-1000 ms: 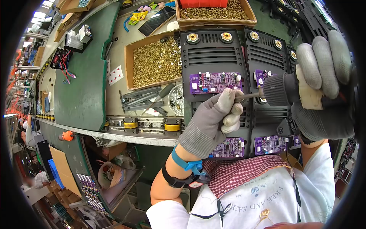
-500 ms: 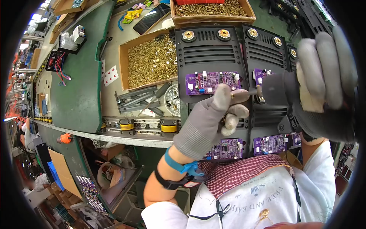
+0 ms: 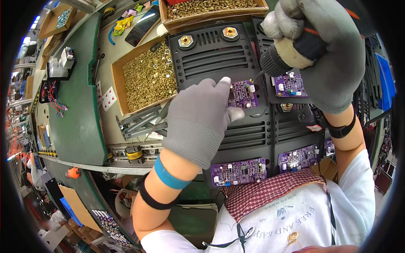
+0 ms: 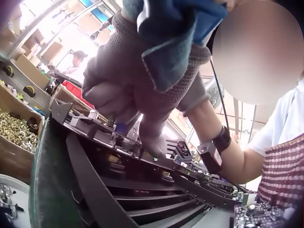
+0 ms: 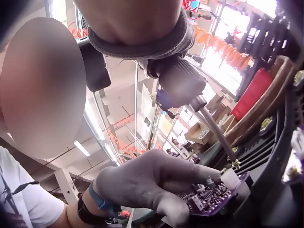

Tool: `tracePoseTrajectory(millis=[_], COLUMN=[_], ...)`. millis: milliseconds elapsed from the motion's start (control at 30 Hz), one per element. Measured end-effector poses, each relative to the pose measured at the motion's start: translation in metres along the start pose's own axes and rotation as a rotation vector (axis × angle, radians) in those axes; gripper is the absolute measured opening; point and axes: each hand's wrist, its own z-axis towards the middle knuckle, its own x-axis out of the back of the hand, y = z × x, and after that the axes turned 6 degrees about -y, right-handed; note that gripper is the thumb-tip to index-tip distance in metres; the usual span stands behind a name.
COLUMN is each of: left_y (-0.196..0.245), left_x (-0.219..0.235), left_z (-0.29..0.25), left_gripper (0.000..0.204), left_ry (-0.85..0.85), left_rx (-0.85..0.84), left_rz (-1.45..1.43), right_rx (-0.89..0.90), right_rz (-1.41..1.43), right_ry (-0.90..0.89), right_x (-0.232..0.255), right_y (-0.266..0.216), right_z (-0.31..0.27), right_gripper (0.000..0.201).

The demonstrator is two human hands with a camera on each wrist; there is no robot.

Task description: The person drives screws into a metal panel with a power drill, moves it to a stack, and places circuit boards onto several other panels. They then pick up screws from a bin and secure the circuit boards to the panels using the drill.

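Observation:
My gloved left hand [image 3: 200, 116] lies across the left part of a purple circuit board [image 3: 244, 95] on a black slotted panel [image 3: 211, 63]. Its forefinger is at the board's far edge and its thumb at the near edge, holding the board between them. In my gloved right hand [image 3: 333, 55] I grip a power screwdriver [image 3: 276, 61], tilted with its bit down at the board's far right corner. The right wrist view shows the bit [image 5: 218, 133] meeting a small brass-coloured screw [image 5: 236, 164] beside a white connector. My palm hides the board's left part.
A carton of brass parts [image 3: 149, 78] stands left of the panel, another carton [image 3: 211, 12] behind it. A second panel with a purple board [image 3: 291, 86] adjoins on the right. More purple boards [image 3: 238, 172] lie at the front edge. Grey metal strips [image 3: 141, 122] lie left.
My left hand has left the screwdriver's bit and come down onto the circuit board. My right hand has moved left with the screwdriver, bringing its bit to the board's corner.

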Motion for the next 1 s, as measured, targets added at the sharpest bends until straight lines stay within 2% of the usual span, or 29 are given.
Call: tracePoseTrajectory(millis=[67,100,167,200,267,367,400,500,533,600,633,700,833,867,933,1000], left_y=[0.003,0.004,0.003,0.002,0.002,0.002,0.001,-0.001,-0.001,0.0,0.0,0.0,-0.006,-0.007,-0.008,-0.008], left_x=[-0.002,-0.003,-0.004,-0.005,-0.004,-0.004,-0.004,-0.007,-0.005,-0.002,-0.002,0.0,0.001,0.003,0.007,0.01], left_z=[-0.002,-0.001,-0.001,-0.001,-0.001,0.0,0.0,0.001,0.002,0.003,0.003,0.003,0.008,0.01,0.01,0.007], left_gripper=[0.062,0.06,0.06,0.059,0.059,0.059,0.059,0.06,0.06,0.061,0.061,0.059,0.057,0.055,0.054,0.054], left_ry=[0.003,0.013,0.028,0.05,0.041,0.031,0.034,0.05,0.053,-0.024,-0.023,-0.031,-0.01,-0.026,-0.04,-0.008], left_rx=[0.011,0.026,0.011,0.001,0.009,0.012,0.005,-0.017,-0.014,0.02,0.022,0.023,-0.029,-0.033,-0.039,-0.065], left_rz=[0.02,0.041,0.042,0.044,0.038,0.029,0.028,0.008,0.009,-0.001,-0.001,-0.042,-0.109,-0.102,-0.092,-0.119], right_rx=[-0.071,-0.185,-0.294,-0.204,-0.114,-0.13,-0.195,-0.177,-0.176,-0.171,-0.125,-0.076,-0.017,-0.052,-0.085,0.013], right_rz=[-0.135,0.245,0.625,0.521,0.414,0.536,0.606,0.571,0.572,0.563,0.621,0.674,0.586,0.55,0.51,0.19], right_ry=[-0.195,0.106,0.413,0.159,-0.093,-0.028,0.08,0.633,0.234,-0.165,0.011,0.19,0.308,0.161,0.011,0.049], right_x=[0.006,-0.011,-0.013,-0.003,0.004,-0.008,-0.013,-0.015,-0.007,-0.01,-0.021,-0.026,-0.019,-0.013,-0.002,0.004], right_y=[-0.003,-0.006,-0.001,0.01,0.017,0.017,0.016,0.006,0.013,0.019,0.017,0.016,0.013,0.012,0.013,0.017], right_z=[-0.006,-0.013,-0.019,-0.02,-0.023,-0.023,-0.021,-0.023,-0.014,-0.007,-0.005,-0.006,-0.012,-0.01,-0.007,-0.007], right_gripper=[0.07,0.077,0.086,0.091,0.096,0.095,0.094,0.088,0.084,0.079,0.078,0.076,0.075,0.076,0.077,0.078])
